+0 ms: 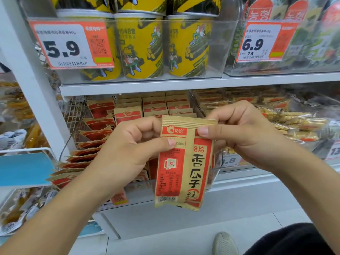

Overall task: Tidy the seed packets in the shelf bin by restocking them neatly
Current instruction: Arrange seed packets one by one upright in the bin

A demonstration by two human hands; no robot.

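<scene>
Up close in the head view, both hands hold seed packets in front of the shelf bin. The left hand pinches the upper left part of the front seed packet, thumb laid across its face and fingers curled behind. The right hand grips the top right corner, thumb pressing on a second packet that sits just behind the first and overlaps it. Both packets hang upright, kraft brown with red panels and black characters. Behind the hands the clear shelf bin holds more of the same packets, standing in rows at the back and leaning in a fanned, untidy line on the left. On the shelf above stand yellow cups behind a 5.9 price tag. To the right lie clear-wrapped snack bars. A grey shoe shows on the floor.
</scene>
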